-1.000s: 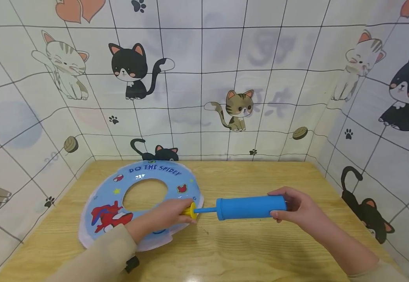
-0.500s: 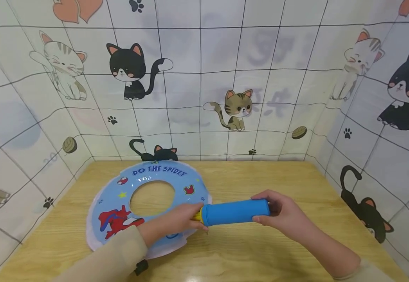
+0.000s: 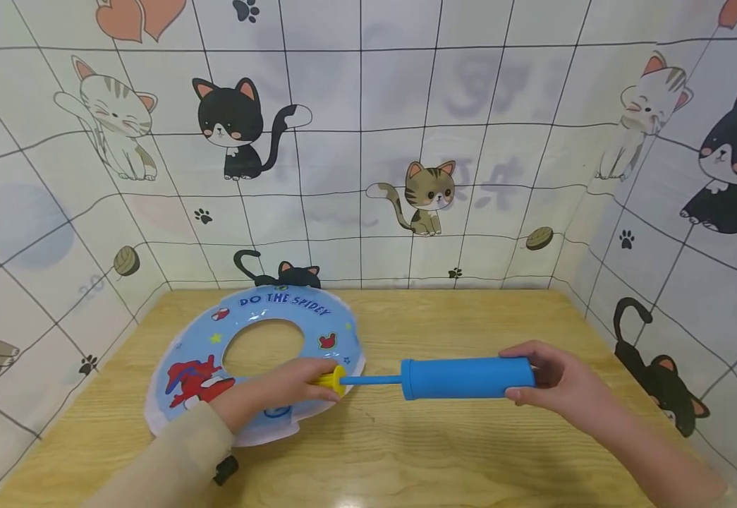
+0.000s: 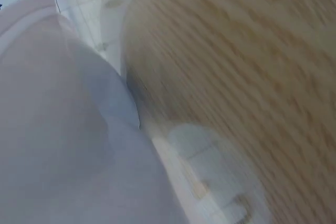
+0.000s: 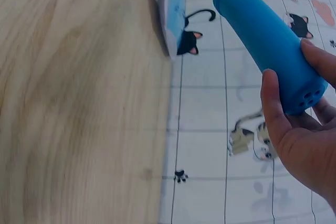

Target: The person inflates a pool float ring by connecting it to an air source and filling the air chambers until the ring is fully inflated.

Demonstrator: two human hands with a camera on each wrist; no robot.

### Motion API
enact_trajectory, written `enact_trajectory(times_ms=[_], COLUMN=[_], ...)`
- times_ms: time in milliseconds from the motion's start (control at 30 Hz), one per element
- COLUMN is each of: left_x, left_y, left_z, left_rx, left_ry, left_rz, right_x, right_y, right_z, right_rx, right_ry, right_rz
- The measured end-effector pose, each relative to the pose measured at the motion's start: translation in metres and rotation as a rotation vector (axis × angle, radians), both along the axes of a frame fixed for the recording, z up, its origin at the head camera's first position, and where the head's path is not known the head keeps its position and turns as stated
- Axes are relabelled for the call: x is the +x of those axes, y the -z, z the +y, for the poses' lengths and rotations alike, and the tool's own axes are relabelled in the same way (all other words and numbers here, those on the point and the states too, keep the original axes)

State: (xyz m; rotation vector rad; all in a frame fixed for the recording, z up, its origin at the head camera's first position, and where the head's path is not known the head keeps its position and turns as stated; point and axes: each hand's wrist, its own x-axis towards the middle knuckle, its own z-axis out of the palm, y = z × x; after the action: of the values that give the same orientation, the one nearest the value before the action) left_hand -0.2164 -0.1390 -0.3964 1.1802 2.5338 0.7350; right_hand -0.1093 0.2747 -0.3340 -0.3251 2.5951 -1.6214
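Note:
A blue hand pump (image 3: 466,378) is held level above the table, its thin rod (image 3: 374,379) drawn out of the barrel. My left hand (image 3: 295,384) grips the yellow handle (image 3: 338,381) at the rod's end. Around the barrel's far right end curl the fingers and thumb of my right hand (image 3: 552,374); in the right wrist view that hand (image 5: 304,145) holds the barrel (image 5: 268,40) near its end face with small holes. A light blue swim ring (image 3: 336,324), printed with a red and blue figure, lies under the left hand and forearm, which hide part of it.
The wooden table (image 3: 444,451) meets a white grid-patterned sheet (image 3: 355,212) with cartoon cats at the back and both sides. A small black object (image 3: 225,469) shows below the left sleeve. The left wrist view is mostly a blurred pale surface and table.
Half a second ago the rod was pushed fully into the barrel; now the hands are farther apart and it is out again. The swim ring shifted right, then back left.

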Motion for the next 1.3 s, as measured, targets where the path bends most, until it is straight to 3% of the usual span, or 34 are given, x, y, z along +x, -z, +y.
enact_trajectory(times_ms=[233, 433, 667, 867, 1133, 1300], left_x=[0.007, 0.014, 0.015, 0.013, 0.016, 0.012], left_y=[-0.007, -0.013, -0.013, -0.013, -0.011, -0.006], left_z=[-0.013, 0.004, 0.025, 0.036, 0.046, 0.04], left_rx=[0.0, 0.016, 0.008, -0.011, 0.05, 0.014], left_ry=[-0.005, 0.003, -0.022, -0.021, 0.003, -0.048], left_rz=[-0.103, -0.025, 0.018, 0.098, 0.045, 0.036], right_x=[0.01, 0.003, -0.012, -0.019, -0.021, -0.019], right_y=[-0.015, -0.004, 0.008, 0.015, 0.015, 0.012], right_z=[0.028, 0.01, -0.013, -0.031, -0.039, -0.03], right_rx=[0.09, 0.044, -0.023, -0.061, -0.058, 0.001], right_ry=[0.015, 0.009, 0.013, 0.005, -0.051, -0.045], right_rz=[0.037, 0.088, 0.045, 0.023, 0.047, 0.027])
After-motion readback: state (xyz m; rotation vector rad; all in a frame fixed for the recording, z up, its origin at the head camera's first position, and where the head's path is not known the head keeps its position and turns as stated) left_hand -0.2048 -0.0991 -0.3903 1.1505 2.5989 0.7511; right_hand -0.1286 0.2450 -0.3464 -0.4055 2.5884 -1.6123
